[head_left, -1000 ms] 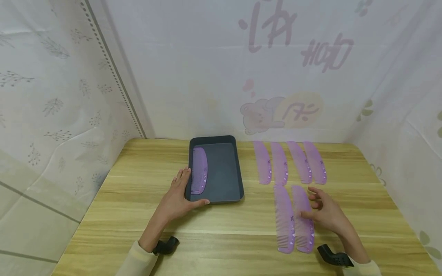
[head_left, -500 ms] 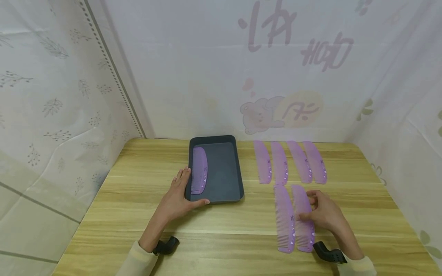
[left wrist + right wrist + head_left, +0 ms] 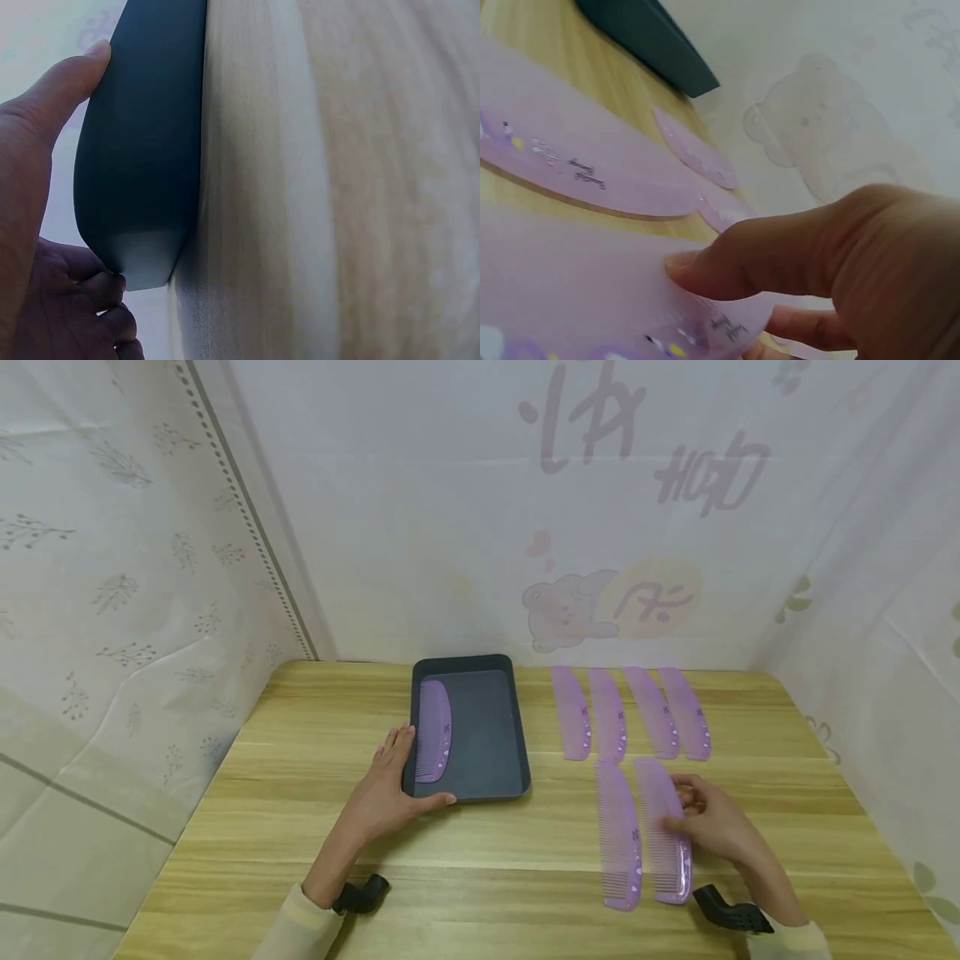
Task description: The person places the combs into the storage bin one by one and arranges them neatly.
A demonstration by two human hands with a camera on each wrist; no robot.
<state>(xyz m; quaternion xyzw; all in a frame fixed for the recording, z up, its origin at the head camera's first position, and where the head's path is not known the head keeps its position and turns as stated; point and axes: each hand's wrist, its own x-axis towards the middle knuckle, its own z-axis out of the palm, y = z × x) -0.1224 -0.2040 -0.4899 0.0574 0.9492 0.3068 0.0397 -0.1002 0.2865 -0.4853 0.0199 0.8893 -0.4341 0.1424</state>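
Note:
My left hand (image 3: 384, 795) rests at the near left corner of a dark grey tray (image 3: 486, 739). Its fingers lie along the left side and its thumb along the front rim, touching the tray wall (image 3: 142, 157) in the left wrist view. Inside the tray a purple comb (image 3: 432, 735) lies along the left wall. My right hand (image 3: 712, 825) pinches another purple comb (image 3: 663, 872) by its smooth back edge, thumb on top. That comb (image 3: 592, 281) looks slightly tilted off the table. Another comb (image 3: 618, 839) lies just left of it.
Several more purple combs (image 3: 572, 714) lie in a row on the wooden table (image 3: 300, 860), right of the tray near the back edge. A printed cloth (image 3: 420, 527) hangs behind the table, with more cloth at both sides.
My right hand has closed on the near right comb and raised its edge, shifting it slightly rightward and away from the neighbouring comb. My left hand and the tray have stayed put.

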